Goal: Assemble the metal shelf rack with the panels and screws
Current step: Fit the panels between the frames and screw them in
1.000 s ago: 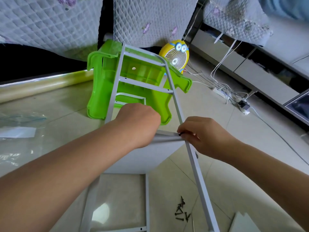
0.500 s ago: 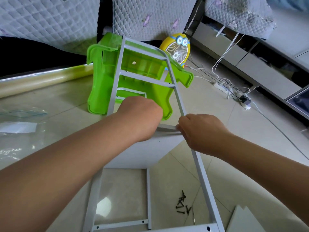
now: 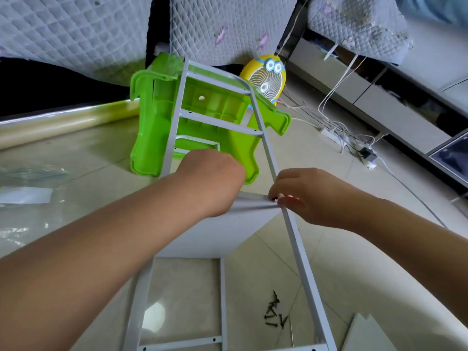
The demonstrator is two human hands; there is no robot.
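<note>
Pinching 1 black screw (image 3: 274, 198) against the frame upright (image 3: 296, 247) is the right hand (image 3: 311, 196) — the left hand (image 3: 212, 181) grips the white panel (image 3: 222, 231) by its top edge.

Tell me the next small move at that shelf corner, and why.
Probably twist the screw in with the right hand: it pinches that dark screw where the panel meets the frame upright, and the left hand holds the panel steady.
</note>
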